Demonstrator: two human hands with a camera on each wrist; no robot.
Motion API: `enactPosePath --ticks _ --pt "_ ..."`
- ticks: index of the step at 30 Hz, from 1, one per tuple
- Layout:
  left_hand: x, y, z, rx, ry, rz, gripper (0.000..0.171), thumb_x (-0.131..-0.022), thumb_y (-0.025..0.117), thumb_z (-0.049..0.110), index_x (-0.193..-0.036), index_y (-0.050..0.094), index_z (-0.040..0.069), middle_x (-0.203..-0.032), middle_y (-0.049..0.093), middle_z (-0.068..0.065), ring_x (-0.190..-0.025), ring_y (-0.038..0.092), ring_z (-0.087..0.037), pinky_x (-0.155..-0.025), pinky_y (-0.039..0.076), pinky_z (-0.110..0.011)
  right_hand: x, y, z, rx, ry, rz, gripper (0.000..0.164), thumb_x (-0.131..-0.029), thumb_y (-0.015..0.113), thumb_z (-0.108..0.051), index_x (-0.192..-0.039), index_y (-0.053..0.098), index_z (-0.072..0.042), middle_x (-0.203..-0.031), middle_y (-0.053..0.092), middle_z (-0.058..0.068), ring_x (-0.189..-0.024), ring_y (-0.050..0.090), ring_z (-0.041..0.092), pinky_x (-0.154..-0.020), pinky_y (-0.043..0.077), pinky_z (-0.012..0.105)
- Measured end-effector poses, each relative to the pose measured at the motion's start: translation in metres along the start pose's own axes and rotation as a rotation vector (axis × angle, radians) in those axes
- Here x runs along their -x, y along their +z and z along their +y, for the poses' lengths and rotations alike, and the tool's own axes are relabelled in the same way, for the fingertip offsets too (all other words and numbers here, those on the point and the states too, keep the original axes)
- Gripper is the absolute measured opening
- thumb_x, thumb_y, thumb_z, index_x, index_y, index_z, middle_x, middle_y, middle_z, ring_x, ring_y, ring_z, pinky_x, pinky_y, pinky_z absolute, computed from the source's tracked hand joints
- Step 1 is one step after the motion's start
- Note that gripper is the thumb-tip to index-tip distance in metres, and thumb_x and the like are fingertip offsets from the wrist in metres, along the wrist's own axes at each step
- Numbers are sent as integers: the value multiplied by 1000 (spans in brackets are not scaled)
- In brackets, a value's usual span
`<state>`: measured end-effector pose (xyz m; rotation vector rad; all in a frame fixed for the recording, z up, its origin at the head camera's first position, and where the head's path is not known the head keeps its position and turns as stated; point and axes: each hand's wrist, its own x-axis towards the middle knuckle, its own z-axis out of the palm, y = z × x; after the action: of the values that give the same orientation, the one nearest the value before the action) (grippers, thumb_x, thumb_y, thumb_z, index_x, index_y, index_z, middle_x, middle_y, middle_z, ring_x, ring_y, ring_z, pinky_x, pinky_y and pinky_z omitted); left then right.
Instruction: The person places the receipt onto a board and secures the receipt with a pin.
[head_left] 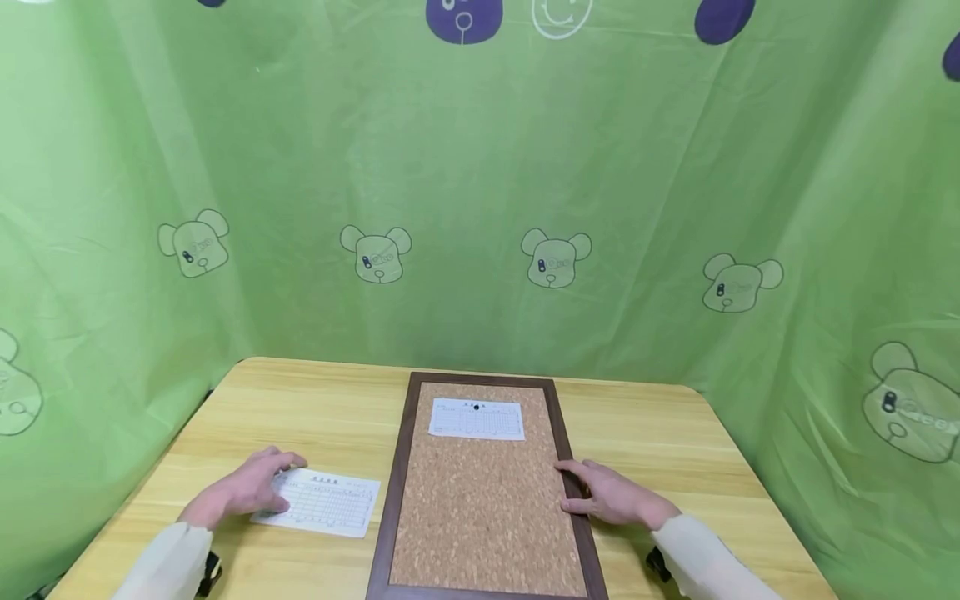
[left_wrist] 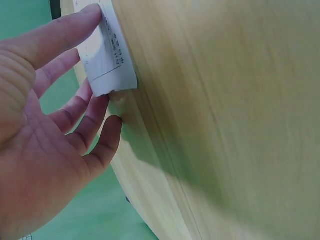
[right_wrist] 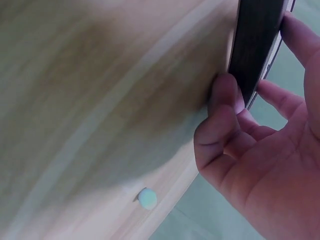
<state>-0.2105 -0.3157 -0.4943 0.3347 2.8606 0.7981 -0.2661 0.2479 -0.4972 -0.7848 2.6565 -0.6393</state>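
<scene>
In the head view, a cork board with a dark brown frame lies on the table. A printed white paper slip sits near its far end, with a black round pin at the slip's top edge. Left of the board lies a second printed slip. Over that slip's left end is my left hand, fingers spread, thumb on the paper. My right hand holds the board's right edge, thumb and index finger on the dark frame, other fingers curled against its side.
Wooden table surface extends on both sides of the board. A small pale green round piece lies on it in the right wrist view. Green curtains with bear prints surround the table at the back and sides.
</scene>
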Motion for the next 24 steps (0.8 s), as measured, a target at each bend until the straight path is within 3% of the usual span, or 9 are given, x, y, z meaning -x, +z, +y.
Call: enactPosePath --ticks 13,18,24 --pt "-3 3 -2 66 -93 -22 49 -60 83 4 -101 59 16 -96 57 -5 -89 53 -23 -82 42 -52 1 1 0 1 5 10 68 -89 61 -46 -143 39 -11 -135 42 27 -122 42 44 -96 34 60" --pt "-3 2 -2 100 -120 -17 60 -60 83 4 -112 55 13 -99 55 -9 -88 54 -23 -79 45 -48 0 2 1 3 8 12 68 -89 60 -46 -143 38 -12 -137 40 27 -124 39 44 -97 32 61" --pt "-2 1 -4 80 -101 0 76 -59 84 6 -125 48 10 -102 54 -15 -89 54 -26 -78 46 -50 0 3 2 3 1 20 68 -89 60 -46 -143 38 -12 -137 41 26 -124 39 44 -98 32 60"
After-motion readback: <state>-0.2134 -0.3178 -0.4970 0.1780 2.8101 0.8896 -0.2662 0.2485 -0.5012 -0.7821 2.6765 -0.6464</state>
